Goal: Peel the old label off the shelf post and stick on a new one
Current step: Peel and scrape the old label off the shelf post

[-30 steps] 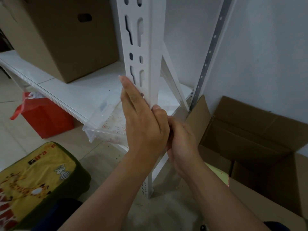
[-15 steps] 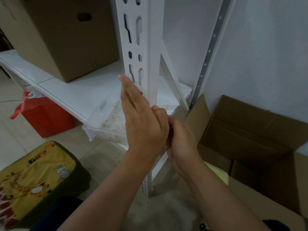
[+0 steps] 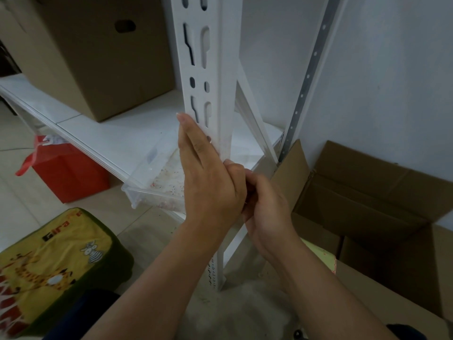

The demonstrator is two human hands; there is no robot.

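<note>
While the left hand (image 3: 208, 182) lies flat on the post (image 3: 224, 99), fingers straight and together, the right hand (image 3: 266, 207) curls behind it, label hidden; an unseen pinch could slip or tear.

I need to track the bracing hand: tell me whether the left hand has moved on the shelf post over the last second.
No. The left hand stays flat against the shelf post, fingertip beside the same slot.

White shelf (image 3: 117, 141), cardboard box (image 3: 98, 57), clear tray (image 3: 152, 182) on it
</note>
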